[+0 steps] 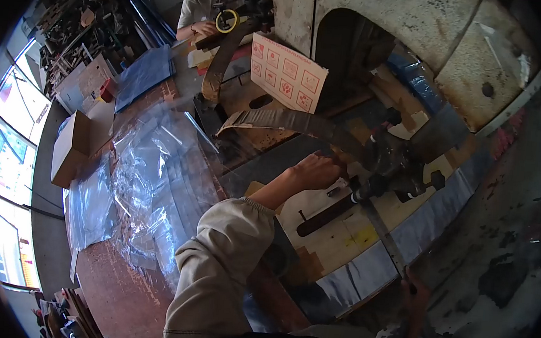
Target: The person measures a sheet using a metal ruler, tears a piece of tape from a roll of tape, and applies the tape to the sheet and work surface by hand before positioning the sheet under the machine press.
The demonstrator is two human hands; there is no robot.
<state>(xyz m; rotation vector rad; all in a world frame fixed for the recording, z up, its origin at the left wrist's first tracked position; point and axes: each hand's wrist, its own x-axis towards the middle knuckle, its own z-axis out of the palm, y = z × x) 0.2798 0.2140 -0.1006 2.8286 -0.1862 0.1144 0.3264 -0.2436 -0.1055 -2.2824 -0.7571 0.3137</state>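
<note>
My left hand (316,172), at the end of a beige sleeve, is closed beside the dark clamp-like metal fitting (377,185) on the machine bed; what its fingers hold is hidden. At the lower right my right hand (414,293) is wrapped round the lower end of a long flat metal bar (383,234). That bar runs up to the fitting. Under the fitting lies a pale board (318,214) with a dark slot. A curved dark strip (287,121) arches behind my left hand.
Crumpled clear plastic (161,186) covers the red-brown table (114,296) at left, beside a cardboard box (70,150). A printed card (287,73) stands before the large worn machine body (385,6). Another person (197,7) works at the top, near a yellow tape roll (227,21).
</note>
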